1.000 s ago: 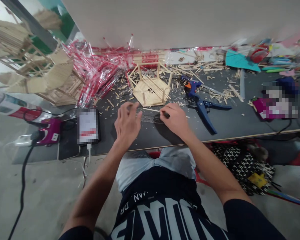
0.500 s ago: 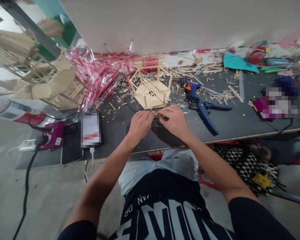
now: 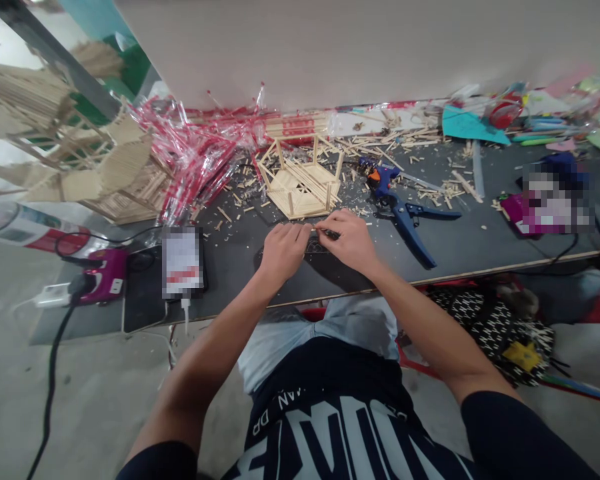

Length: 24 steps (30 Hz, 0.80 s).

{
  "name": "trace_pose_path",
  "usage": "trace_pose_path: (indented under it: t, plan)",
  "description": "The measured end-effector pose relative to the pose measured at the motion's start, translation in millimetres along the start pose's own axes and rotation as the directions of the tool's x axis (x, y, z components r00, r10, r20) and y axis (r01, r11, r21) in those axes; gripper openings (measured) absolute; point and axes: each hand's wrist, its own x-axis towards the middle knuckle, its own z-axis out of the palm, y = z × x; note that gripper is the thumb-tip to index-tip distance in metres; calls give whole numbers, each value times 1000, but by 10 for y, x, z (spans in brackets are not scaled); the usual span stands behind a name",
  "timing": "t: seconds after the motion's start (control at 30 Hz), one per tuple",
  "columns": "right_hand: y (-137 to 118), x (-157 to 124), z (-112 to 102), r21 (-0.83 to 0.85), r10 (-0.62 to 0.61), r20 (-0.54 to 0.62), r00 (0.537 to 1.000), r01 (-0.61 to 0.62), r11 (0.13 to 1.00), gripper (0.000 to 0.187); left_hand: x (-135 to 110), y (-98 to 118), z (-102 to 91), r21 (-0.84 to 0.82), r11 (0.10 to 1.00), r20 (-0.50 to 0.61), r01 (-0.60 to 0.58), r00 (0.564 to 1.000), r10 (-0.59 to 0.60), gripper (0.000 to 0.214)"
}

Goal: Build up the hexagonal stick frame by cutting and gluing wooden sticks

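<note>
My left hand (image 3: 286, 250) and my right hand (image 3: 350, 241) meet just in front of the hexagonal stick frame (image 3: 305, 190), both closed with fingertips pinched. Between them runs a small pale wooden stick (image 3: 315, 230), mostly covered by the fingers. A short dark object (image 3: 331, 235) shows under my right fingers; its kind is unclear. The frame has a slatted base, upright posts and top rails, with several loose sticks lying across it. To the right of my right hand lie a blue glue gun (image 3: 387, 177) and blue-handled cutters (image 3: 413, 233).
Red-and-clear plastic wrappers (image 3: 205, 143) pile up at the back left, beside stick-built pieces (image 3: 105, 160). Stick offcuts (image 3: 445, 193) litter the dark table (image 3: 235, 273). A phone (image 3: 183, 263) and a purple power strip (image 3: 105, 277) lie at the left, with cables hanging over the edge.
Both hands stay pinched together in nearly the same place, with the fingers shifting slightly. The camera view has moved a little; the frame and tools lie as before.
</note>
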Motion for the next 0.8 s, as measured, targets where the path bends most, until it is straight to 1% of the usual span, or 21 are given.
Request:
trace_pose_path:
  t: [0.1, 0.23, 0.3, 0.37, 0.5, 0.6, 0.7, 0.77, 0.8]
  plan:
    - [2, -22, 7, 7, 21, 14, 1000, -21, 1000, 22, -2, -4, -2, 5, 1000, 6, -18, 1000, 18, 33]
    - [-1, -43, 25, 22, 15, -16, 1000, -15, 1000, 21, 4, -9, -21, -26, 1000, 99, 16, 995, -13, 32]
    - [-10, -50, 33, 30, 24, -24, 999, -24, 999, 21, 11, -13, -30, -52, 998, 125, 39, 992, -32, 31]
    - [-24, -52, 36, 33, 50, -19, 999, -50, 998, 21, 14, -19, -34, -55, 998, 133, 40, 991, -33, 31]
    - [-49, -33, 41, 19, 76, -6, 997, -76, 997, 21, 6, -21, -37, -19, 1000, 112, 0, 994, 2, 32]
    - [-76, 1, 30, 4, 84, 1, 996, -84, 996, 19, 2, -8, -49, -12, 1000, 106, 17, 994, -16, 32]
    - [-115, 6, -69, -1, 89, 5, 996, -89, 996, 17, 6, -7, -61, -35, 998, 138, 45, 990, -40, 33]
    - [-115, -39, -223, -13, 89, -56, 994, -90, 996, 17, 7, -21, -59, -76, 995, 193, 58, 980, -43, 36]
    - [-93, -81, -327, -32, 96, -111, 989, -100, 994, 20, 5, -32, -54, -101, 993, 220, 66, 975, -43, 38]
